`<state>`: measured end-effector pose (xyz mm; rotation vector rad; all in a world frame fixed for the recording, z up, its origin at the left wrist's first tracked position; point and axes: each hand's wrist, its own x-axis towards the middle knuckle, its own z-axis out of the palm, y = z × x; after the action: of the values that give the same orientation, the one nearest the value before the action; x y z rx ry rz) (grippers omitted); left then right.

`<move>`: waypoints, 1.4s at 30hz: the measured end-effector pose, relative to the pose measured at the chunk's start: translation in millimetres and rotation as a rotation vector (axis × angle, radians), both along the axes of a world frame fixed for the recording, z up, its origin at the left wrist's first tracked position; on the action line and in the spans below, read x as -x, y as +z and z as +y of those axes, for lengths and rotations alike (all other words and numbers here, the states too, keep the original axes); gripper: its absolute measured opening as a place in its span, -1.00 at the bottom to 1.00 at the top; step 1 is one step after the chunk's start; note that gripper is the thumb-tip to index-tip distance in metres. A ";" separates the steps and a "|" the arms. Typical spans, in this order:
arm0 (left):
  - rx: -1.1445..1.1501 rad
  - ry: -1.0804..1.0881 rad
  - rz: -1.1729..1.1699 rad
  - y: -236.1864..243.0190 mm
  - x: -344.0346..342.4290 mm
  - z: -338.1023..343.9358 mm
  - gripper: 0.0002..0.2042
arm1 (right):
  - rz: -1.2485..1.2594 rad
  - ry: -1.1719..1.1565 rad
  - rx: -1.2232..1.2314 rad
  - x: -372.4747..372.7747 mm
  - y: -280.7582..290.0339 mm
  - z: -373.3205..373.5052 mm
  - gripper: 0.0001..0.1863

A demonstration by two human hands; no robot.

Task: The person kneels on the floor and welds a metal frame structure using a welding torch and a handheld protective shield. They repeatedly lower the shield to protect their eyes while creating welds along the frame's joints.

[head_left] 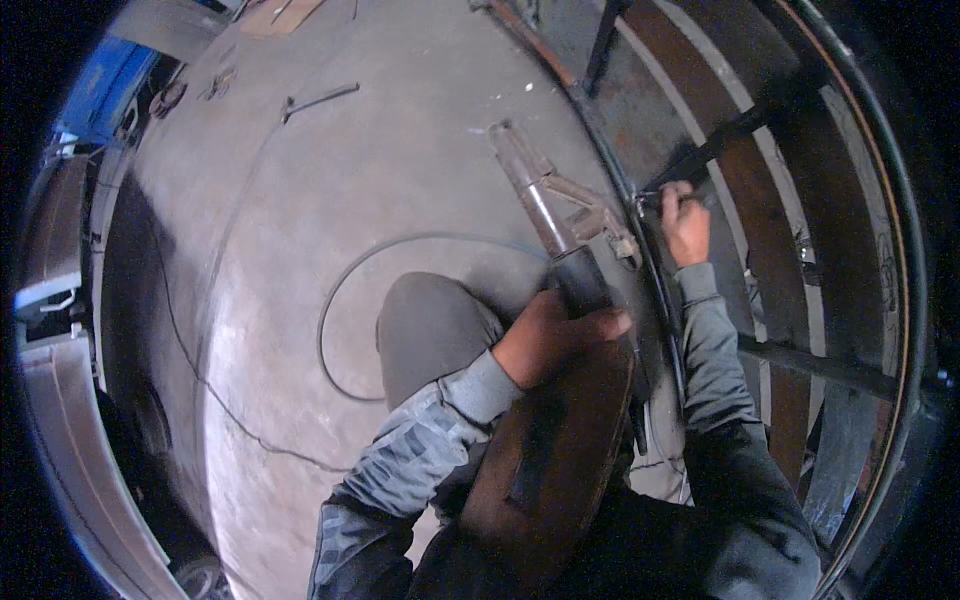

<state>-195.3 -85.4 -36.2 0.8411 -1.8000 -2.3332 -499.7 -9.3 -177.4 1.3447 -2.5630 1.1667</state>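
In the head view, the left hand (560, 340) is closed around the dark handle (580, 278) of a metal tool (543, 205), which sits in front of the person's knee (425, 315), its bare end pointing up and away over the floor (400, 150). A hinged arm (582, 196) juts from the tool's right side, close to the dark metal frame (604, 142). A brown curved piece (560, 430) lies just below that hand; whether it is gripped too, I cannot tell. The right hand (685, 230) has its fingers bent at the corner where a crossbar (715, 147) meets the frame's near tube; what they pinch, if anything, is too small to make out.

To do this well, the left hand should hold the tool firmly by its handle, with the metal end off the frame while the right fingers are at the joint. Those fingers need a light, precise touch and care for sharp edges. The looped cable (321, 335) should have slack, clear of the knee. A hammer (325, 98) lies farther off on the floor.
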 end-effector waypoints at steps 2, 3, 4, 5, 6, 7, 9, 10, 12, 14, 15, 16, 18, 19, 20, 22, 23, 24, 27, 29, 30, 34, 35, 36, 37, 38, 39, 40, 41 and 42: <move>-0.008 -0.011 -0.049 1.9 -7.1 5.5 -0.65 | -0.016 -0.076 -0.087 -18.6 47.6 -5.5 -0.66; -0.023 -0.021 -0.059 6.8 -5.8 3.5 -0.64 | 0.000 -0.043 0.021 -21.0 42.7 -3.0 -0.65; -0.038 -0.031 -0.070 9.3 -5.0 2.8 -0.64 | 0.010 -0.085 -0.047 -14.8 26.2 -2.2 -0.65; -0.043 -0.039 -0.058 9.2 -2.9 6.1 -0.64 | 0.027 -0.132 -0.116 0.5 8.3 1.9 -0.65; -0.043 -0.034 -0.050 5.4 -3.0 7.6 -0.64 | 0.039 -0.166 -0.181 12.3 -5.2 3.9 -0.65; -0.031 -0.015 -0.043 2.1 -2.4 4.8 -0.64 | 0.021 -0.119 -0.156 19.6 -10.2 5.1 -0.65; -0.036 -0.021 -0.040 5.5 -7.3 3.8 -0.63 | -0.028 -0.118 -0.065 1.9 14.9 2.6 -0.66; -0.042 -0.036 -0.031 6.1 -7.2 5.0 -0.62 | -0.045 -0.131 -0.023 -7.6 34.7 4.8 -0.66; -0.069 -0.013 0.046 3.2 -2.5 7.9 -0.59 | 0.026 -0.093 -0.003 -8.7 32.0 10.5 -0.66; -0.047 -0.015 0.066 -0.7 0.3 8.7 -0.57 | 0.102 -0.081 -0.006 0.0 0.3 -1.8 -0.66; -0.010 -0.022 0.041 -3.6 -0.9 8.6 -0.56 | -0.026 -0.089 -0.039 0.2 6.0 -3.2 -0.68; 0.027 -0.029 0.016 -4.3 -1.9 7.2 -0.56 | 0.035 -0.065 -0.011 5.2 14.1 -8.0 -0.68; -0.036 -0.035 0.012 1.7 -8.6 8.0 -0.59 | 0.138 -0.028 0.007 -4.7 39.2 -5.5 -0.69; -0.055 -0.040 0.025 5.1 -7.8 5.0 -0.61 | 0.022 -0.065 -0.015 -13.7 54.4 -7.7 -0.68; -0.079 -0.062 0.011 6.8 -3.0 4.1 -0.62 | 0.043 -0.076 -0.049 -3.7 43.1 -2.8 -0.69; -0.123 -0.093 -0.032 8.2 1.0 3.7 -0.63 | 0.071 -0.084 -0.115 17.6 -9.2 5.7 -0.69; -0.115 -0.040 0.042 7.6 -0.4 5.7 -0.64 | 0.075 -0.075 -0.053 18.5 -16.4 1.7 -0.69; -0.102 0.019 0.108 3.5 -0.7 11.3 -0.65 | 0.058 -0.073 -0.041 12.1 -6.2 -8.6 -0.68; -0.079 -0.013 0.068 8.1 -6.8 7.8 -0.67 | -0.045 -0.110 0.066 -19.0 53.3 -15.5 -0.65; -0.075 -0.078 0.035 11.4 -0.2 5.4 -0.63 | 0.042 -0.125 -0.046 4.6 12.0 -5.3 -0.65; -0.083 -0.076 0.033 8.1 -0.1 6.4 -0.58 | 0.082 -0.124 -0.104 13.4 -9.0 -0.4 -0.66; 0.008 0.005 0.082 2.5 -5.6 7.5 -0.69 | 0.046 -0.118 -0.121 6.7 16.9 -12.5 -0.68; -0.022 -0.009 0.062 3.7 -5.2 6.9 -0.68 | -0.049 -0.109 -0.089 -11.2 57.7 -15.7 -0.67; -0.051 -0.023 0.042 5.0 -5.8 5.6 -0.68 | -0.028 -0.094 -0.045 -9.4 50.5 -13.7 -0.67; -0.081 -0.036 0.022 5.6 -5.8 5.0 -0.68 | -0.008 -0.078 -0.001 -6.3 31.1 -11.1 -0.68; -0.113 -0.058 0.024 8.4 -2.1 6.1 -0.68 | 0.026 -0.072 0.043 1.5 14.8 -4.1 -0.68; -0.144 -0.078 0.026 9.9 1.0 6.3 -0.67 | 0.123 -0.036 -0.015 19.3 -15.8 4.3 -0.69; -0.162 -0.065 0.008 8.9 -2.1 2.1 -0.67 | 0.104 -0.058 -0.019 13.9 -14.3 -4.4 -0.69; -0.106 -0.032 0.048 7.7 -0.9 -2.1 -0.67 | 0.091 -0.081 -0.019 9.2 -2.5 -11.4 -0.68; -0.070 -0.001 0.066 5.3 -3.6 2.3 -0.68 | 0.058 -0.108 -0.043 -2.8 8.3 -10.5 -0.68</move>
<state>-191.8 -83.1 -30.9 0.7617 -1.7025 -2.4078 -496.9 -19.8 -169.1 1.2119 -2.5980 1.0456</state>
